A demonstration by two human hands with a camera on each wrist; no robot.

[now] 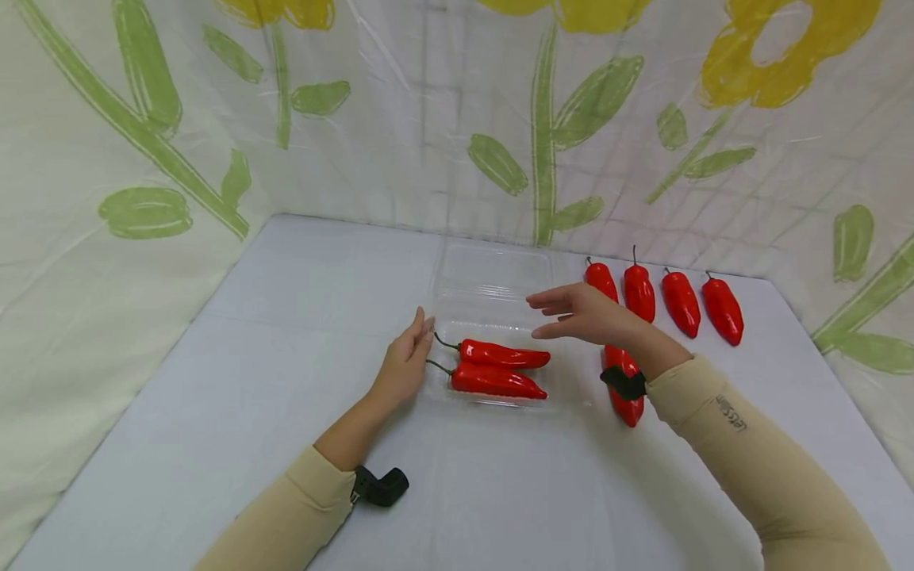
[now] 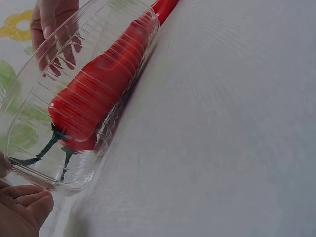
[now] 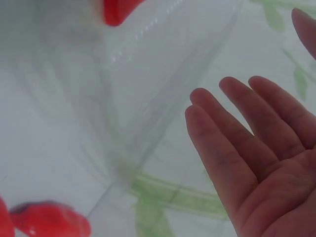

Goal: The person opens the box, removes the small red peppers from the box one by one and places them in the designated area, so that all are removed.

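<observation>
A see-through plastic box (image 1: pixel 560 392) lies on the table with its hinged lid (image 1: pixel 493 266) folded back, away from the person. Inside it, two red peppers (image 1: pixel 503 354) (image 2: pixel 94 91) lie side by side, their green stems toward the left. My left hand (image 1: pixel 405 361) pinches the box's left rim, thumb on top and fingers beneath in the left wrist view. Over the box's right side hovers my right hand (image 1: pixel 581 312), its palm bare and fingers (image 3: pixel 222 148) stretched out and slightly spread, holding nothing.
Several loose red peppers (image 1: pixel 681 303) stand in a row at the back right of the white table (image 1: pixel 286 333). Another pepper (image 1: pixel 628 408) lies below the right wrist, partly hidden by it. A flower-printed curtain (image 1: pixel 385 143) hangs along the table's back edge.
</observation>
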